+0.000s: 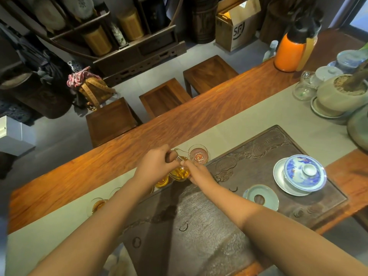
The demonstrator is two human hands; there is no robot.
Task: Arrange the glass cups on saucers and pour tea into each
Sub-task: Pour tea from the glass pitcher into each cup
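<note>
While left hand [157, 162] grips pitcher [180, 172] handle mid-frame, right hand [196, 173] pinching its body: tip slowly toward empty cup [198, 155] just beyond, spout over rim, avoid overfill. Filled cups [98, 205] lower left.

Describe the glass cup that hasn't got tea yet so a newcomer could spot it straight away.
Start at the dark carved tea tray on the grey table runner. Just past its far left corner, beyond the two hands holding the glass pitcher, stands the empty glass cup. Unlike the amber-filled cups to the left, it is clear.
</note>
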